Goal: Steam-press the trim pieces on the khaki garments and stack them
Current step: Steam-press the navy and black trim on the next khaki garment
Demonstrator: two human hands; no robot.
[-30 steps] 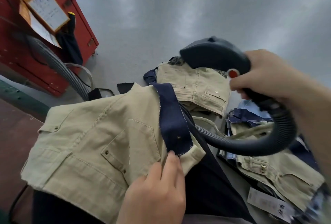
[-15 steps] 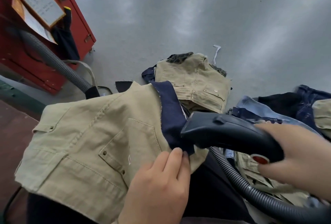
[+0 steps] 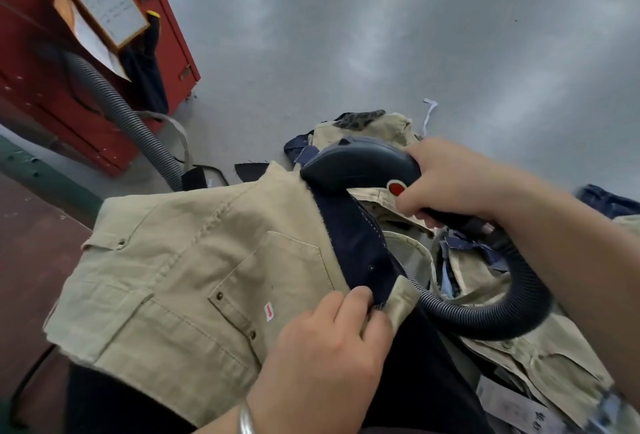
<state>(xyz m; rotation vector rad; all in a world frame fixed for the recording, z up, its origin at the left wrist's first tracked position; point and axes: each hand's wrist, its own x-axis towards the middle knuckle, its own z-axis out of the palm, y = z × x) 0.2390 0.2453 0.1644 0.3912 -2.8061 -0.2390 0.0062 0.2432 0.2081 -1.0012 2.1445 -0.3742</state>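
Steamer head point(image 3: 360, 165) has slid from the near end of the navy trim point(image 3: 356, 243), by the left hand point(image 3: 332, 347), up to its far end, right hand point(image 3: 450, 184) gripping the handle, left hand pinching trim's near end taut on the khaki garment point(image 3: 190, 277), so this pass looks nearly done.

A red cabinet point(image 3: 69, 94) is standing at the left, a paper-covered clipboard point(image 3: 104, 7) hanging on it, a white scrap point(image 3: 429, 114) lying on grey floor point(image 3: 381, 35).
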